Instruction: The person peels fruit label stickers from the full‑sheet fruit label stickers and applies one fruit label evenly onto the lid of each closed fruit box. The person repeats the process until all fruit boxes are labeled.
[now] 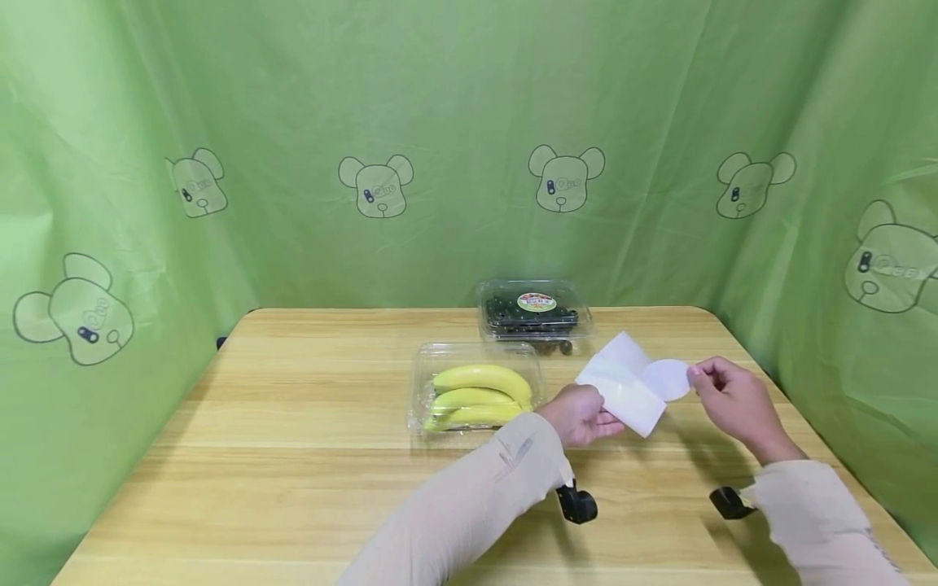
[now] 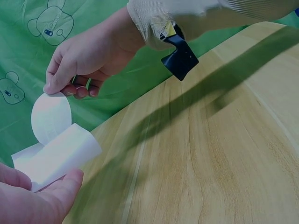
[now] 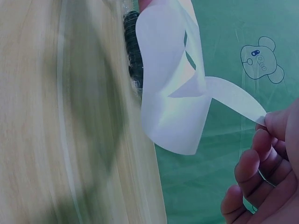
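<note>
My left hand (image 1: 579, 417) pinches a white paper sheet (image 1: 621, 381) between thumb and fingers, above the table. A round white sticker (image 1: 668, 379) stands partly lifted off that sheet. Thumb and forefinger of my right hand (image 1: 738, 407) pinch the sticker's far edge. In the right wrist view the sticker (image 3: 236, 99) bends away from the curled sheet (image 3: 163, 93) and still joins it along one side. The left wrist view shows the sticker (image 2: 51, 116) upright between both hands. No print is visible on the sides that face the cameras.
Left of my left hand is a clear plastic box (image 1: 475, 350) with several bananas (image 1: 479, 379) inside. Behind it, a clear box of dark grapes (image 1: 506, 316) bears an oval label (image 1: 536, 302). Loose grapes (image 1: 566, 347) show at its front. Green curtains (image 1: 469, 81) surround the wooden table (image 1: 308, 488).
</note>
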`<state>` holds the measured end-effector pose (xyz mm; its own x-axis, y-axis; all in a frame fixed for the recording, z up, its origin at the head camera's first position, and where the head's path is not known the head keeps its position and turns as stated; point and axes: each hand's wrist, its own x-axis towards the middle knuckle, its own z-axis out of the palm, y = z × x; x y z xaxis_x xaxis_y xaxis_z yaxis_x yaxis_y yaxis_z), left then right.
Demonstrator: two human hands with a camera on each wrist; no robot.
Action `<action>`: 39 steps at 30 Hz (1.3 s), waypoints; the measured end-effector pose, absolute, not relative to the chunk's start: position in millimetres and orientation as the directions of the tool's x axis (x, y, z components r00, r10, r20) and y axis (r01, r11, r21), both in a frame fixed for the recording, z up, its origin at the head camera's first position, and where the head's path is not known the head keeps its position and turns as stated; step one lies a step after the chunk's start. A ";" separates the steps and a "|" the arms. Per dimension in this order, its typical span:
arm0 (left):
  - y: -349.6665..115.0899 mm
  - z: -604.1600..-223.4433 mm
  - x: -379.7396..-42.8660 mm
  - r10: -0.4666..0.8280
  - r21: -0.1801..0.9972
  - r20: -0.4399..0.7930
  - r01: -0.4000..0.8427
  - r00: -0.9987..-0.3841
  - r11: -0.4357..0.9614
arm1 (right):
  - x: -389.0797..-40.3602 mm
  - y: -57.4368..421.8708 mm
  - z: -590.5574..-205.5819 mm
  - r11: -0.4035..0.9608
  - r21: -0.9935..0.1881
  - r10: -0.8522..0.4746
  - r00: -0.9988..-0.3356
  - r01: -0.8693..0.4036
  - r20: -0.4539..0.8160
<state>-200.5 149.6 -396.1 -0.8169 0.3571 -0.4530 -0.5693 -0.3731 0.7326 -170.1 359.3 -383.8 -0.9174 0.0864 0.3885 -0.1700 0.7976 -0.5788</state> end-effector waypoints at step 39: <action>154.2 -399.4 -197.6 0.375 0.718 -0.469 -0.593 -0.800 -0.366 | -169.6 366.2 -388.4 0.775 -0.599 0.101 -0.895 -0.204 0.435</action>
